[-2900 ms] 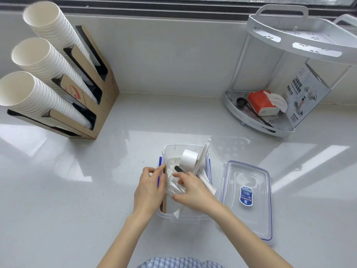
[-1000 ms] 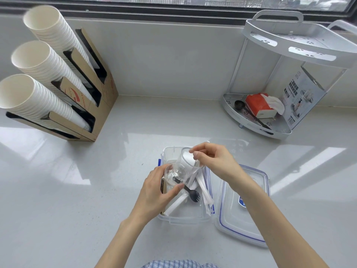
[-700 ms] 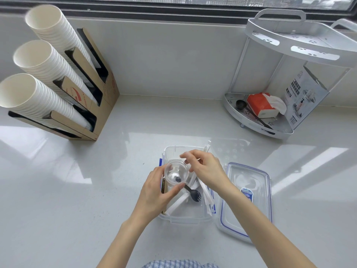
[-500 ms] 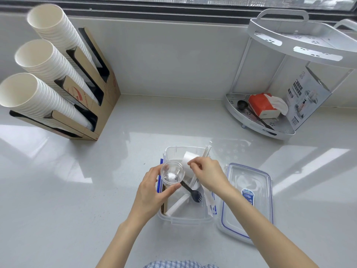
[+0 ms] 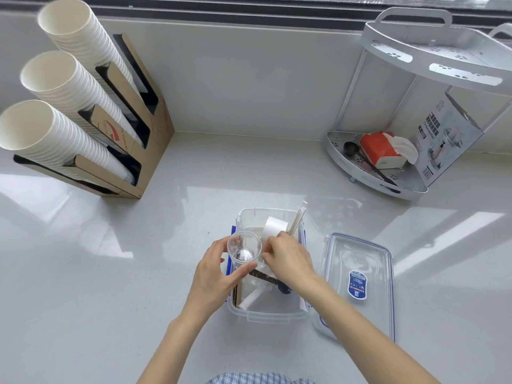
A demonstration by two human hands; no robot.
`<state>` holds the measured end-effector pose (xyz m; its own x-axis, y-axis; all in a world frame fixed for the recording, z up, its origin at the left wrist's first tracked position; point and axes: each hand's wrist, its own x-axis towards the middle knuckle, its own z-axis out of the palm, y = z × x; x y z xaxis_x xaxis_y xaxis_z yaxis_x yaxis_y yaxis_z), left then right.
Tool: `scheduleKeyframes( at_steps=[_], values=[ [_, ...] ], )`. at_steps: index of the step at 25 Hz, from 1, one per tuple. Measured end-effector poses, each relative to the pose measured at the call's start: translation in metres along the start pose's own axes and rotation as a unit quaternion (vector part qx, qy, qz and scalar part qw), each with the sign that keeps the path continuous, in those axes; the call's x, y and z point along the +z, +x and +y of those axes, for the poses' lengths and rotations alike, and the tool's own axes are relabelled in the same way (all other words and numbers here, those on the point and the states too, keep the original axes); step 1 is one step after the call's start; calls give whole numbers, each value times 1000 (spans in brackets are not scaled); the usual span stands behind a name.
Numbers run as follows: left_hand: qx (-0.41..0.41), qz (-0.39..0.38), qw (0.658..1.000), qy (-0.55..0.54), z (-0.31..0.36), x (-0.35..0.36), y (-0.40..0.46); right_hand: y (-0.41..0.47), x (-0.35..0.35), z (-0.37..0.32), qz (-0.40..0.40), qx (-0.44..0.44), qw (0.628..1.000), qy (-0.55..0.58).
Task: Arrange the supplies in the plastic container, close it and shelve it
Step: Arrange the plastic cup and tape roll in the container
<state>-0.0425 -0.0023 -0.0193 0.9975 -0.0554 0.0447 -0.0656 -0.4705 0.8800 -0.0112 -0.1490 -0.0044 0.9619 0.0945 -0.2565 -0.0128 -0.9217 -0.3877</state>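
Note:
A clear plastic container (image 5: 266,314) stands open on the white counter in front of me. My left hand (image 5: 214,275) grips a clear plastic cup (image 5: 244,249) held upright over the container's left rim. My right hand (image 5: 288,259) pinches the lower edge of a white tape roll (image 5: 273,227) that stands inside the container. A black plastic fork (image 5: 270,278), a white wrapped stick (image 5: 252,297) and pale wooden sticks (image 5: 297,220) also lie inside. The clear lid (image 5: 360,284), with blue seal and blue label, lies flat to the right of the container.
A cardboard dispenser (image 5: 133,128) holding three stacks of white paper cups stands at the back left. A white two-tier corner shelf (image 5: 410,184) at the back right carries a red tissue pack (image 5: 381,151), a black scoop and a printed box. A wall runs behind the counter.
My left hand has lifted the clear cup out and moved it left over the container's rim. My right hand has come down from above the container onto the tape roll.

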Motion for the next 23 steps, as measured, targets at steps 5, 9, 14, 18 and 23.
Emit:
scheduleKeyframes(
  at_steps=[5,9,14,18,23],
  values=[
    [-8,6,1000,-3,0,-2,0,-5,-14,7,24,16,994,106],
    [-8,19,1000,-2,2,-4,3,-7,-25,10,37,-2,985,167],
    [-8,18,1000,0,2,-5,2,-8,-39,14,106,-18,966,236],
    [-5,10,1000,-3,3,0,2,-16,-57,8,215,-92,934,272],
    [7,6,1000,2,8,-1,1,-22,-51,-2,185,-213,931,231]
  ],
)
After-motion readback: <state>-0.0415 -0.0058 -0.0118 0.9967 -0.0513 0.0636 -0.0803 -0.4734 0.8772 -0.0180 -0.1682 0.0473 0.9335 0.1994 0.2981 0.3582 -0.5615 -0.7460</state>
